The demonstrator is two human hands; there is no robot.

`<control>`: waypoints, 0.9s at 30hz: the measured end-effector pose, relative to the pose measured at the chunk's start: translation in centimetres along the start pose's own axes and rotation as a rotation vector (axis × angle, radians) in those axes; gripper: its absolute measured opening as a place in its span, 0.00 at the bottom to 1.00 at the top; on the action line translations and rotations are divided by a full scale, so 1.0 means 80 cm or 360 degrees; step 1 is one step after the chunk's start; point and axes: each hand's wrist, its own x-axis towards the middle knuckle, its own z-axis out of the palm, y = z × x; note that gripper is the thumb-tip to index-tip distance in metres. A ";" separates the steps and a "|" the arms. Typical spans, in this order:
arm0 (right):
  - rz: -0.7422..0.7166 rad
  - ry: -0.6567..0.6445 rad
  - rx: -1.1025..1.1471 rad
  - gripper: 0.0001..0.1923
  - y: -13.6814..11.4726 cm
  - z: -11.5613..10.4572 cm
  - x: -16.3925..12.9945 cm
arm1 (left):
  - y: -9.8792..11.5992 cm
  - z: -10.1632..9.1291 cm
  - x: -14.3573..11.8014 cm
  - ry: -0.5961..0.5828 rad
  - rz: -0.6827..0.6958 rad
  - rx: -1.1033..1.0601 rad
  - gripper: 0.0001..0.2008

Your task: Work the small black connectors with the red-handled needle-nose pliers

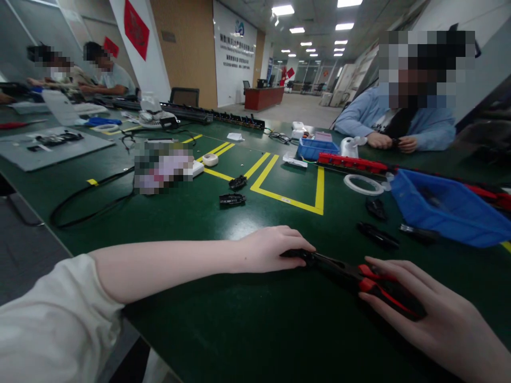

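Observation:
My right hand (435, 308) is wrapped round the red and black handles of a pair of long-nose pliers (365, 279). Their jaws point left and meet a small black plastic part (297, 255). That part is pinched between the thumb and fingers of my left hand (275, 250), low over the green tabletop. Whether the jaws grip the part or only touch it, I cannot tell. Similar black parts lie on the table: one (232, 199) and another (238, 182) ahead of my left hand, and a longer one (378, 234) beyond the pliers.
At the right stands a blue bin (451, 207), with a white tape ring (363, 184) and a red strip (353, 163) behind it. Yellow tape lines (289, 201) mark the green table (239, 330). A black cable (80, 218) loops at left. A person (399, 119) sits across.

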 end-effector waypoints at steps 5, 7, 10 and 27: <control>-0.0133 0.0080 -0.0022 0.19 0.001 -0.002 0.004 | -0.002 0.000 0.000 -0.0021 0.0028 -0.0006 0.14; -0.0151 0.0106 -0.0047 0.19 0.001 -0.002 0.005 | -0.003 0.000 -0.001 -0.0019 0.0054 0.0007 0.14; -0.0169 0.0176 -0.0119 0.20 0.003 -0.001 0.003 | -0.004 0.001 -0.001 -0.0029 0.0082 0.0037 0.14; -0.0243 0.0249 -0.0442 0.15 0.001 -0.002 0.007 | -0.003 -0.001 0.001 -0.0117 0.0067 0.0165 0.14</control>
